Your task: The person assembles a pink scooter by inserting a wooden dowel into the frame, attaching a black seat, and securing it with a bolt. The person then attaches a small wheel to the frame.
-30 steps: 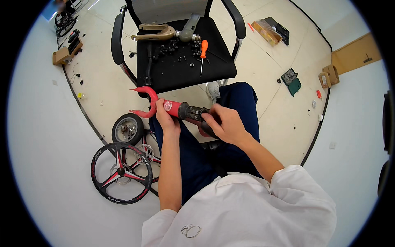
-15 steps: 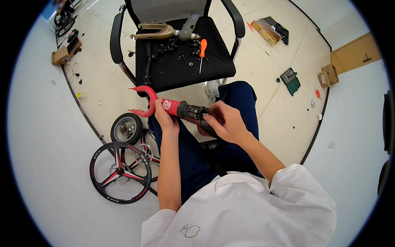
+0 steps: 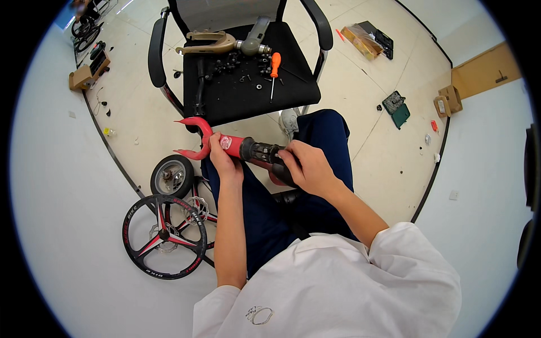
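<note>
Barely shifted since earlier: red bicycle fork [image 3: 211, 141] held over lap, left hand [image 3: 222, 160] closed around steerer, right hand [image 3: 307, 169] wrapped on black end. Risk: slipping grip dropping fork onto wheels [image 3: 164, 236].

Fork [image 3: 198, 135] lay across person's lap, left hand [image 3: 221, 160] round its stem, right hand [image 3: 307, 168] on end w/ black part, just right of it. Office chair [image 3: 248, 96] stood ahead; screwdriver [image 3: 274, 66], bolts [image 3: 228, 66] & second fork [image 3: 211, 44] on seat. Two wheels [image 3: 164, 236] lay on floor, left of legs. Parts case [image 3: 397, 107] lay far right.
</note>
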The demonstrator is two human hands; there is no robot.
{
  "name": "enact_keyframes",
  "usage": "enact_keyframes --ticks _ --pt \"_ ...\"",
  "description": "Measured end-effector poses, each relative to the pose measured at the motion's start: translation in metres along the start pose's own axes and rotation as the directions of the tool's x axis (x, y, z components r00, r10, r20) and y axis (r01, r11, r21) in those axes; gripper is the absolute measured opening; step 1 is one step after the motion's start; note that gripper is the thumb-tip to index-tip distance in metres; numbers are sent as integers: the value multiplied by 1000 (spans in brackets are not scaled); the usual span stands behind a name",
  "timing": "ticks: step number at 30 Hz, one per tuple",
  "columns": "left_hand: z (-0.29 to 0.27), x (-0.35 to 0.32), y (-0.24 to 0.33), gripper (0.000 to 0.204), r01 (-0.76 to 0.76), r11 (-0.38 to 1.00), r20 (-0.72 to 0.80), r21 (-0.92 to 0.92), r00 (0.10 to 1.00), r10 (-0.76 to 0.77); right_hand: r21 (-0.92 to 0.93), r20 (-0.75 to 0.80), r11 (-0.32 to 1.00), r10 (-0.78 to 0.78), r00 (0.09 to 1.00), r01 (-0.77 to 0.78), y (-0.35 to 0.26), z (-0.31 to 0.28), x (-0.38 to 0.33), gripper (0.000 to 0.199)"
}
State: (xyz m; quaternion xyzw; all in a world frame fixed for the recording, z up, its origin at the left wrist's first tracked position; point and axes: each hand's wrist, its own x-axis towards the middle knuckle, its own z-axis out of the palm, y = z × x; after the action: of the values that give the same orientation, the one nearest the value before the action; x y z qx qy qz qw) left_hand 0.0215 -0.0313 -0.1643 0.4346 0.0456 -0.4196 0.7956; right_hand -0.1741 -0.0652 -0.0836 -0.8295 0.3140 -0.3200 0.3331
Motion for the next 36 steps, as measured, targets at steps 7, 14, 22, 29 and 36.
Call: enact_keyframes --ticks 7,14,22,29,36 --pt "-4 2 -1 17 17 1000 2 -7 1000 -17 61 32 995 72 997 -74 -8 -5 -1 13" --pt "-1 1 -1 17 12 1000 -1 -9 1000 -12 159 -106 987 -20 994 37 -18 0 1 14" --pt "0 -1 1 17 -6 1000 0 -16 1000 6 56 51 998 11 999 -14 -7 -2 3 17" --pt "-4 2 -2 17 -7 1000 4 -23 1000 7 98 101 965 232 967 -242 -13 -5 -3 17" --pt "-3 2 0 16 4 1000 4 -22 1000 -4 -66 -51 996 -65 997 62 -13 -2 2 16"
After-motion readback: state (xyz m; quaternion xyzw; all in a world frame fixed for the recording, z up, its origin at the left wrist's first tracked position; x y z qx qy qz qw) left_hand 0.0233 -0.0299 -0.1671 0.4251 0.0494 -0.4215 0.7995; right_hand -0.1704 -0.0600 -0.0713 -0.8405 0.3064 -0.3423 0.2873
